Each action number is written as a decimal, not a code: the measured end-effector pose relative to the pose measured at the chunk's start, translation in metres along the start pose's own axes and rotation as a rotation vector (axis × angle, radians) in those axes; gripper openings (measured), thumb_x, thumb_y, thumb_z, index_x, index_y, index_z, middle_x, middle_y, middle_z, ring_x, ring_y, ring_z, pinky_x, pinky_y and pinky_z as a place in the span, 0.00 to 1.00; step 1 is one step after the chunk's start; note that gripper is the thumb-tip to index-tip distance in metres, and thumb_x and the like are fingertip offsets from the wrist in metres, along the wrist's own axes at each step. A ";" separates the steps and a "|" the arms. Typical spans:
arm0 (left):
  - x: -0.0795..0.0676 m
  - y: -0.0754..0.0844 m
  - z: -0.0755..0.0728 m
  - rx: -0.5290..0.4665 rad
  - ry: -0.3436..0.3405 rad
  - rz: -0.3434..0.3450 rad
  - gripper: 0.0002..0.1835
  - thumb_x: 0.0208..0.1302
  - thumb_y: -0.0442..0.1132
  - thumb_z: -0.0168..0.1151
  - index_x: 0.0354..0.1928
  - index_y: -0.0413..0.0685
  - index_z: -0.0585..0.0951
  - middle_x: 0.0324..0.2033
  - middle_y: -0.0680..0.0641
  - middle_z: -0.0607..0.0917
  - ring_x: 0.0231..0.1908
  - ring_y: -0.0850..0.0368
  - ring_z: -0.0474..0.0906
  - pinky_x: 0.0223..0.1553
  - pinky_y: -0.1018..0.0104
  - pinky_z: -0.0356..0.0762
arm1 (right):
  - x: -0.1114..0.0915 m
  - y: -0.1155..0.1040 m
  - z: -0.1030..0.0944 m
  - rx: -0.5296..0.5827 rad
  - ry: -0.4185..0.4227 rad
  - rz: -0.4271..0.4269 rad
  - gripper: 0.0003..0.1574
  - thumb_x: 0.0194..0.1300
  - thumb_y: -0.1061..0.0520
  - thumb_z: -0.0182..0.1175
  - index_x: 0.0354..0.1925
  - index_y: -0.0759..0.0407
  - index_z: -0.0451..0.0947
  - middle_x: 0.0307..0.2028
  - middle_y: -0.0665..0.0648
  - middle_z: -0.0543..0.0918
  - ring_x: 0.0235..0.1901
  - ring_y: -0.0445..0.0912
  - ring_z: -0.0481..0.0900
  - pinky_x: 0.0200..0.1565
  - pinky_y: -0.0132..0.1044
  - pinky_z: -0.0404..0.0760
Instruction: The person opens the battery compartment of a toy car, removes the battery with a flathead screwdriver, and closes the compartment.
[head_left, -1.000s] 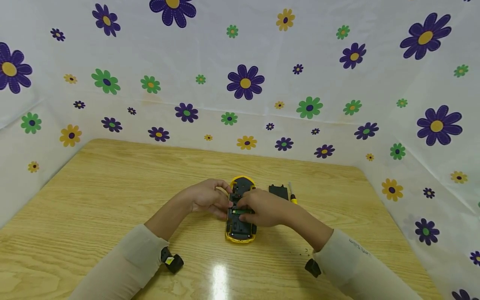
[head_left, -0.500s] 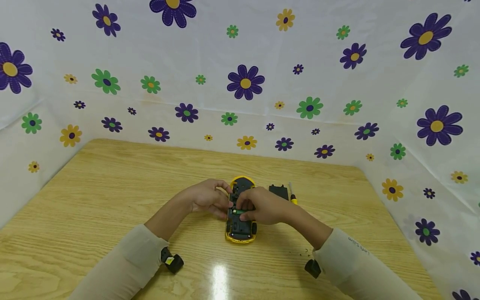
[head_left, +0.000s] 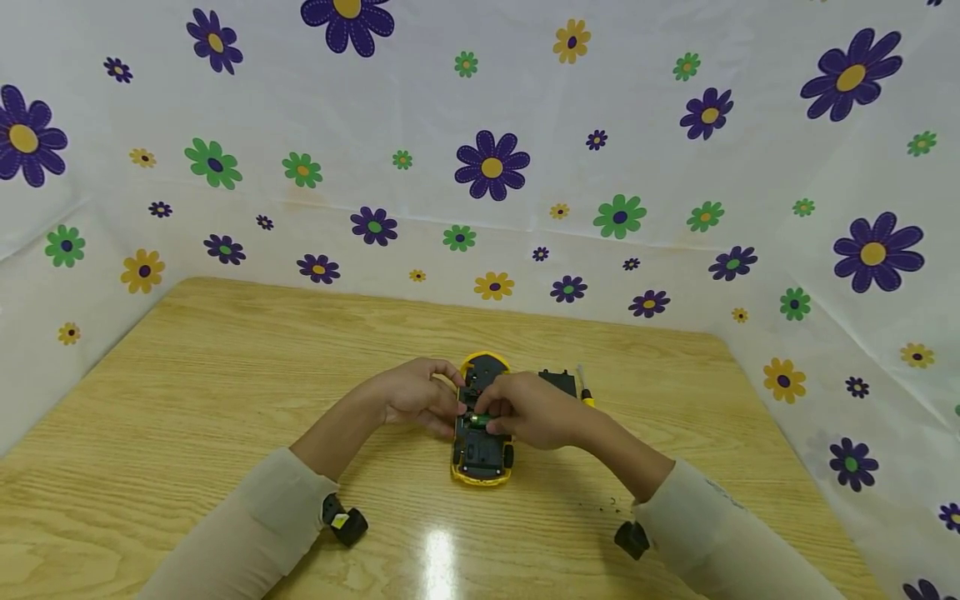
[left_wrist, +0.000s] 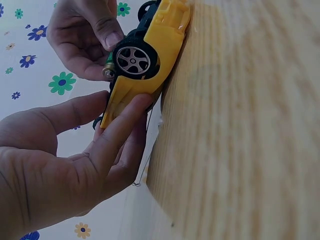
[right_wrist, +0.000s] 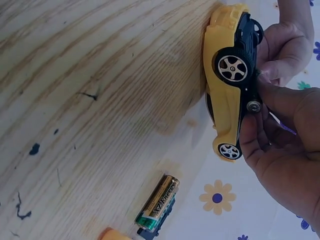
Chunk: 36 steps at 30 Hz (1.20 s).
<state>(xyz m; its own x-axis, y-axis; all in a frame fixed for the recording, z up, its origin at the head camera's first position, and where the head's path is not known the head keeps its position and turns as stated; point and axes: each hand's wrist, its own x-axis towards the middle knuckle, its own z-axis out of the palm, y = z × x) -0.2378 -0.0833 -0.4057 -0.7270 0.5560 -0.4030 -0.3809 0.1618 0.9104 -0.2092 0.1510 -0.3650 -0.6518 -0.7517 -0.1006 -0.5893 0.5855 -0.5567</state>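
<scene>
A yellow toy car (head_left: 480,457) lies upside down on the table, its black underside facing up. My left hand (head_left: 416,398) steadies it from the left; in the left wrist view, thumb and fingers clasp the yellow body (left_wrist: 167,37). My right hand (head_left: 538,412) pinches a green battery (head_left: 478,421) between thumb and fingers, close over the middle of the underside. From the right wrist, the battery's round metal end (right_wrist: 254,106) shows beside the chassis, between the two wheels. The right fingers hide the rest of it.
Right of the car lie a black battery cover (head_left: 557,383) and a screwdriver (head_left: 587,397) with a yellow handle. Another battery (right_wrist: 157,202) rests by the cover in the right wrist view. Dark crumbs (head_left: 612,501) dot the table; a flowered cloth (head_left: 405,192) hangs behind.
My right hand has gone from reaching into the underside to pinching the battery, which has risen and shifted slightly right. My left hand and the car have stayed put.
</scene>
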 end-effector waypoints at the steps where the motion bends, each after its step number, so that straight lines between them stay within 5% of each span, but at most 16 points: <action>1: 0.000 0.000 0.000 0.000 0.001 0.000 0.19 0.67 0.22 0.59 0.58 0.36 0.69 0.46 0.35 0.82 0.41 0.45 0.84 0.46 0.50 0.88 | -0.001 0.000 -0.001 -0.008 0.007 -0.005 0.10 0.70 0.63 0.65 0.49 0.62 0.84 0.40 0.51 0.82 0.38 0.40 0.80 0.40 0.31 0.83; 20: 0.001 -0.001 0.002 0.013 0.019 0.003 0.20 0.67 0.22 0.58 0.58 0.35 0.69 0.49 0.33 0.81 0.44 0.43 0.84 0.46 0.49 0.88 | -0.033 0.024 -0.006 -0.071 0.127 -0.071 0.09 0.70 0.65 0.65 0.48 0.62 0.83 0.40 0.51 0.83 0.38 0.39 0.80 0.39 0.33 0.85; 36: 0.000 -0.002 0.002 0.012 0.018 0.008 0.19 0.67 0.22 0.58 0.58 0.35 0.69 0.47 0.34 0.81 0.43 0.44 0.83 0.46 0.49 0.88 | -0.058 0.044 -0.007 -0.064 0.127 0.022 0.10 0.70 0.66 0.64 0.49 0.63 0.82 0.41 0.51 0.82 0.39 0.39 0.83 0.41 0.32 0.86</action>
<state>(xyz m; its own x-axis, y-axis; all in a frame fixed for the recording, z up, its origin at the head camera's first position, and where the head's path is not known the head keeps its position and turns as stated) -0.2365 -0.0820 -0.4073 -0.7402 0.5426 -0.3971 -0.3682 0.1672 0.9146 -0.2005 0.2230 -0.3779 -0.7179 -0.6961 -0.0044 -0.6007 0.6227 -0.5014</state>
